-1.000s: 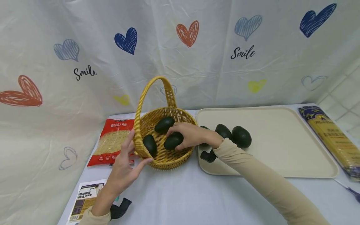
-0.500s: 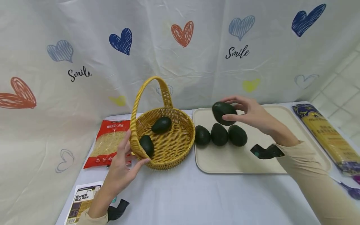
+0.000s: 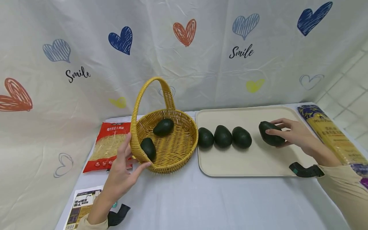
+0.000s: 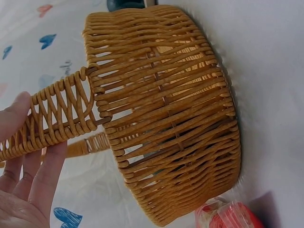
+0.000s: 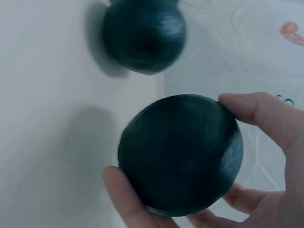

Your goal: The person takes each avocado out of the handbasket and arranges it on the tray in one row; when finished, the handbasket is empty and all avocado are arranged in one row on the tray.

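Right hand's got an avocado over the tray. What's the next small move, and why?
I'd probably lower the held avocado onto the tray, right of the three avocados in a row: the right hand holds it over bare tray, and its shadow falls apart from it in the wrist view.

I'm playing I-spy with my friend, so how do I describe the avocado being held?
Find the big cream tray, to the right of the yellow wicker basket. Past the row of three avocados there, the right hand holds the dark green avocado. It's the only avocado being held.
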The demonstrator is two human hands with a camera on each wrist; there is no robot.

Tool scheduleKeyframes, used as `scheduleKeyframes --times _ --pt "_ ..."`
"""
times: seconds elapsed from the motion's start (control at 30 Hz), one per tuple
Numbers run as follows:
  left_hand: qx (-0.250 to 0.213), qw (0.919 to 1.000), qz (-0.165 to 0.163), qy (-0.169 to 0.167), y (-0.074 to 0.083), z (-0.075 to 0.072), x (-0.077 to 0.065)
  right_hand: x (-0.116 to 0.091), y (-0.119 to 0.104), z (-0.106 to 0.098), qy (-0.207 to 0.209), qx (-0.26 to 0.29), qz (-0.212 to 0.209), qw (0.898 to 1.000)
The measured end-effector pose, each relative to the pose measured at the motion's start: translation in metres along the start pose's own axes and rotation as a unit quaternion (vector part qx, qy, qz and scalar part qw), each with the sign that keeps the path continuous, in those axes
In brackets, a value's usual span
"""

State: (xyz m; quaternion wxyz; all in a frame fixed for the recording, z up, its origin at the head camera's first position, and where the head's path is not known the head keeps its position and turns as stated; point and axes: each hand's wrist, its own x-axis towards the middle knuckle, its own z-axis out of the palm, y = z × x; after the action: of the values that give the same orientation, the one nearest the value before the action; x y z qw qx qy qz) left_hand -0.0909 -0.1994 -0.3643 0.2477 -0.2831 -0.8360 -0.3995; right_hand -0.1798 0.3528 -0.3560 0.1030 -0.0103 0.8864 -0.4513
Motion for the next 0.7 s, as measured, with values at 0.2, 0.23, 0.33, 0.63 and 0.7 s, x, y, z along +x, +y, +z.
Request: scheduleKeyframes --times 0.2,0.23,0.33,0.63,0.7 --pt "-0.002 1.0000 0.000 -0.003 0.001 -0.001 0.000 0.004 -0.001 0.013 -0.032 -0.022 0.044 0.998" --pt "-0.001 1.0000 -0.001 -0.003 0.001 0.000 0.000 0.005 -0.001 0.014 -0.035 -0.023 0.051 0.998" --pt "0.006 1.0000 -0.006 -0.002 0.002 0.001 -0.001 0.006 -0.004 0.016 -0.038 -0.035 0.057 0.997" --pt "0.007 1.0000 0.001 -0.001 0.001 0.000 -0.001 0.002 -0.005 0.008 -0.072 -0.054 0.015 0.996" --pt "0.003 1.0000 0.003 0.001 0.001 0.001 -0.001 0.002 -0.004 0.008 -0.081 -0.046 0.013 0.996"
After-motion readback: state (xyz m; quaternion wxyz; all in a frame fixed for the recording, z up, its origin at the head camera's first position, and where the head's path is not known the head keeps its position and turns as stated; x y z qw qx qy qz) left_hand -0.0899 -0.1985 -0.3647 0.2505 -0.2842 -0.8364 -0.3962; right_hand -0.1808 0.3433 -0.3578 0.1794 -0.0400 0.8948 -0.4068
